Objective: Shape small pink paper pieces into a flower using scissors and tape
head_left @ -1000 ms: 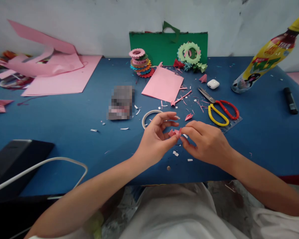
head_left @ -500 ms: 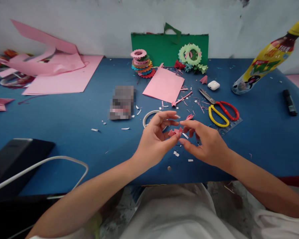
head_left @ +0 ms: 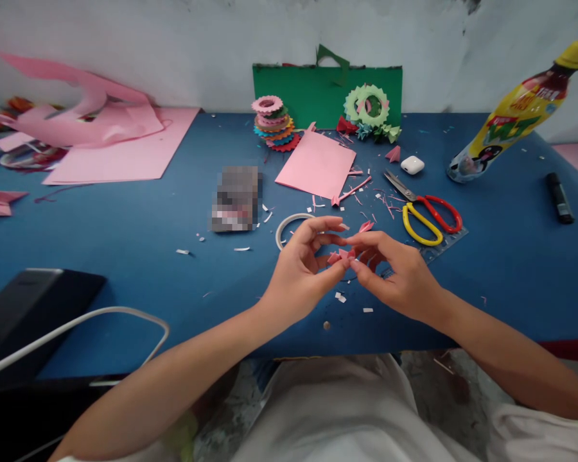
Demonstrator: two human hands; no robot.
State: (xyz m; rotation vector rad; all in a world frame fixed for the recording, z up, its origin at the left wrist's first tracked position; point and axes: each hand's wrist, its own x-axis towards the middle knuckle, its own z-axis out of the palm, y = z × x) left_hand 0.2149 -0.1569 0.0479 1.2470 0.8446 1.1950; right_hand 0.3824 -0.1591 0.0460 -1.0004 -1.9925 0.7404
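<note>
Both my hands meet over the near middle of the blue table (head_left: 125,244). My left hand (head_left: 301,269) pinches a small folded pink paper piece (head_left: 340,256) between thumb and forefinger, its other fingers curled above. My right hand (head_left: 397,276) pinches the same piece from the right side with thumb and fingertips. A roll of clear tape (head_left: 289,226) lies just behind my left hand. Another small pink folded piece (head_left: 365,226) lies on the table beyond my fingers.
Yellow-and-red scissors (head_left: 426,215) lie on a clear ruler at right. A pink sheet (head_left: 316,163), a stack of paper rings (head_left: 272,122), a green board (head_left: 327,93), a white earbud case (head_left: 412,165), a bottle (head_left: 515,119) and a black marker (head_left: 559,197) stand behind. Paper scraps litter the centre.
My right hand's fingers have opened and re-pinched the pink piece, shifting slightly right. The loose pink paper at far left has flapped. My left hand has barely moved.
</note>
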